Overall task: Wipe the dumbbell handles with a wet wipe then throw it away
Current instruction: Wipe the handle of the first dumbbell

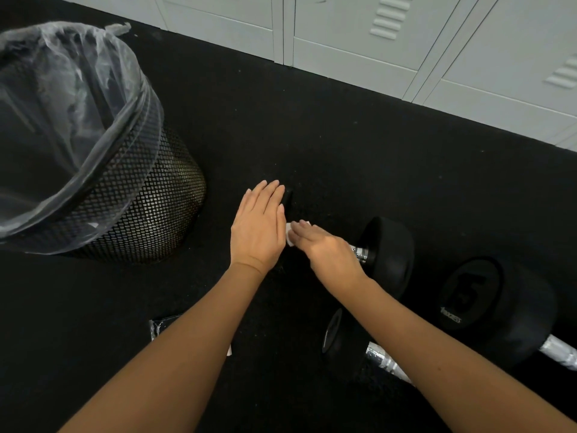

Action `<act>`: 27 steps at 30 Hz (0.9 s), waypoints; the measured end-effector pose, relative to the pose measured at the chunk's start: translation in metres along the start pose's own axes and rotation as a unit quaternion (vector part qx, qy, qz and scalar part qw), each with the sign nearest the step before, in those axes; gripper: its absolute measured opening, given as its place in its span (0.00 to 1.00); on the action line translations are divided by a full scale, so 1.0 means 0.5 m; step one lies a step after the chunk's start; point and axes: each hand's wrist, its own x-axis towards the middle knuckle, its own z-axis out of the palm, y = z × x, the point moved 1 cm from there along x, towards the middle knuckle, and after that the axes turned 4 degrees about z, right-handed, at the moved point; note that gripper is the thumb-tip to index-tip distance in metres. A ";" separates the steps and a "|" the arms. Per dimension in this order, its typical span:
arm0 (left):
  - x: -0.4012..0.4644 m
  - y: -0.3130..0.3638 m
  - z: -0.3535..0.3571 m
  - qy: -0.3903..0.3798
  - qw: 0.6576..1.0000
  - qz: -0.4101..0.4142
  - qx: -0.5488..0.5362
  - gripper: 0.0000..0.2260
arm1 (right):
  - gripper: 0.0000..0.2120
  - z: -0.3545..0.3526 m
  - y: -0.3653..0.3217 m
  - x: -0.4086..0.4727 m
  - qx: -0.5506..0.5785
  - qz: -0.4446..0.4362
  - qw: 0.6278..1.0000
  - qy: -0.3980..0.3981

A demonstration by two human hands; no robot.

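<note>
The right hand (327, 248) lies palm-down over the handle of the nearer dumbbell (387, 248), fingers straight and together, pressing a white wet wipe (289, 234) against the bar; only a small edge of the wipe peeks out past the fingertips. Right beside it, the left hand (257, 228) is flat too, fingers extended and close together, resting on top of the dumbbell's left head (287, 198), of which just a dark sliver shows beyond the fingers. A short stretch of ribbed chrome handle (359, 253) is visible between the right wrist and the black right head. Both forearms reach in from the bottom of the view. A second dumbbell (496, 307) lies to the right on the black rubber floor (281, 120), its round end marked with a large numeral, and a chrome bar (385, 362) runs out from a third weight head (332, 331) under the right forearm. By the left forearm a small dark packet (162, 326) lies on the floor. Off to the left stands a black mesh bin (150, 207) lined with a clear plastic bag (71, 120), well apart from the hands. Pale grey lockers (406, 42) run along the far edge.
</note>
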 end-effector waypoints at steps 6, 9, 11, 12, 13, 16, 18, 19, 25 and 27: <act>-0.002 -0.017 -0.016 -0.018 0.998 0.035 -0.056 0.22 | 0.28 0.012 -0.020 0.004 0.005 0.004 0.999 0.046; 0.000 -0.025 -0.018 -0.019 0.996 0.054 -0.069 0.22 | 0.27 0.018 0.002 -0.011 -0.026 -0.044 0.997 0.059; 0.001 -0.024 -0.016 -0.009 0.996 0.049 -0.072 0.22 | 0.27 0.015 0.011 -0.017 -0.042 -0.050 0.996 0.058; 0.001 -0.023 -0.015 -0.006 0.996 0.045 -0.073 0.22 | 0.26 0.017 0.012 -0.015 -0.037 -0.043 0.997 0.060; 0.001 -0.022 -0.014 -0.004 0.996 0.043 -0.074 0.22 | 0.26 0.018 0.011 -0.010 -0.034 -0.034 0.996 0.071; 0.001 -0.020 -0.015 0.005 0.996 0.043 -0.078 0.22 | 0.26 0.033 -0.007 0.001 -0.048 -0.022 0.995 0.084; 0.000 -0.021 -0.014 0.008 0.996 0.046 -0.077 0.21 | 0.26 0.041 -0.008 0.000 -0.064 -0.047 0.994 0.081; -0.001 -0.021 -0.013 0.010 0.996 0.047 -0.077 0.21 | 0.26 0.041 -0.005 -0.005 -0.074 -0.065 0.992 0.075; 0.000 -0.023 -0.010 0.012 0.996 0.044 -0.073 0.21 | 0.26 0.017 0.003 -0.001 -0.090 -0.044 0.993 0.069; 0.000 -0.022 -0.010 0.011 0.996 0.045 -0.073 0.21 | 0.25 0.028 -0.004 0.013 -0.076 -0.042 0.993 0.077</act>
